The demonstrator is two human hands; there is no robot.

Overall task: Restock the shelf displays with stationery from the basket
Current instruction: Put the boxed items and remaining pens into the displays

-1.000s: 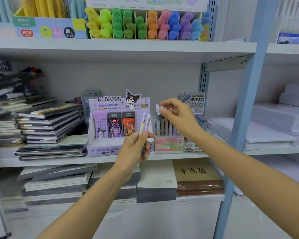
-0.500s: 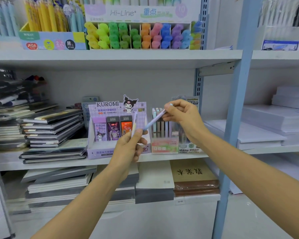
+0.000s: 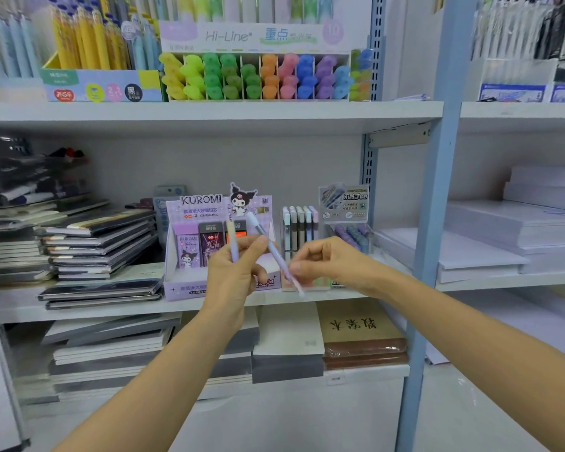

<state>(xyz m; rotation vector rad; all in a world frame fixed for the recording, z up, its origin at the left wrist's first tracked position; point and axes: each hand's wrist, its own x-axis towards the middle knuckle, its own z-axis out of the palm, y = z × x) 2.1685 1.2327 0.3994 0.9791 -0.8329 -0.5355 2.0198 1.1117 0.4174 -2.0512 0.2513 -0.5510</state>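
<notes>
Pens were in both your hands. Your right hand [image 3: 327,261] pinched the lower end of a slanted lilac pen [image 3: 273,252]. Your left hand [image 3: 232,275] gripped a second pen [image 3: 233,246] upright, its fingertips seemingly touching the lilac barrel. The pastel pen display [image 3: 299,228] stood just beyond your right fingers. Neither pen was slotted yet, and the basket was out of view.

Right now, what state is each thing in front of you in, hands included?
left hand, gripping a pale pen upright.
right hand, pinching a lilac pen, tilted.
Kuromi box, standing, cases upright inside.
pastel pen display, pens standing upright.
highlighter display, compartments filled.
notebooks, stacked flat.
</notes>
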